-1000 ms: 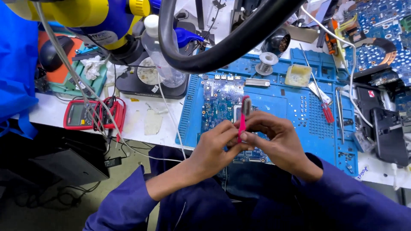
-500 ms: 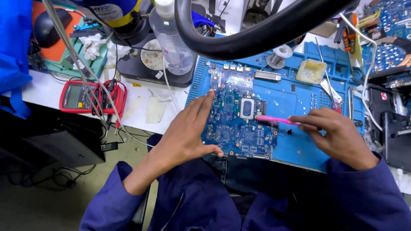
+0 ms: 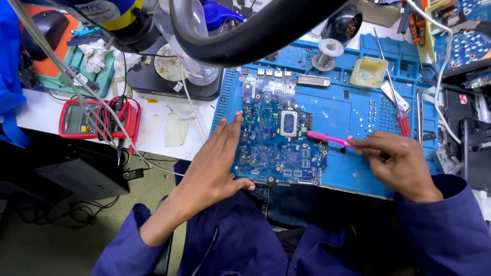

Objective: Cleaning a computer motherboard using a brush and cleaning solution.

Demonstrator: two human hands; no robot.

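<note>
A blue circuit board point(image 3: 276, 133) with a square chip in its middle lies flat on a blue work mat point(image 3: 348, 110). My left hand point(image 3: 215, 163) rests open on the board's left edge, fingers stretched along it. My right hand point(image 3: 396, 161) is to the right of the board and grips a thin pink tool point(image 3: 327, 138). The tool's tip points left and reaches the board's right edge near the chip.
A red multimeter point(image 3: 89, 118) with leads sits at the left. A thick black hose point(image 3: 255, 30) arcs overhead. A solder spool point(image 3: 327, 51), a small yellowish tray point(image 3: 369, 71) and red-handled screwdrivers point(image 3: 401, 115) lie on the mat. More boards are stacked at the right.
Both hands were together holding the pink tool upright over the board. They have since parted: the left now lies flat on the board's left edge, the right holds the tool sideways at the right.
</note>
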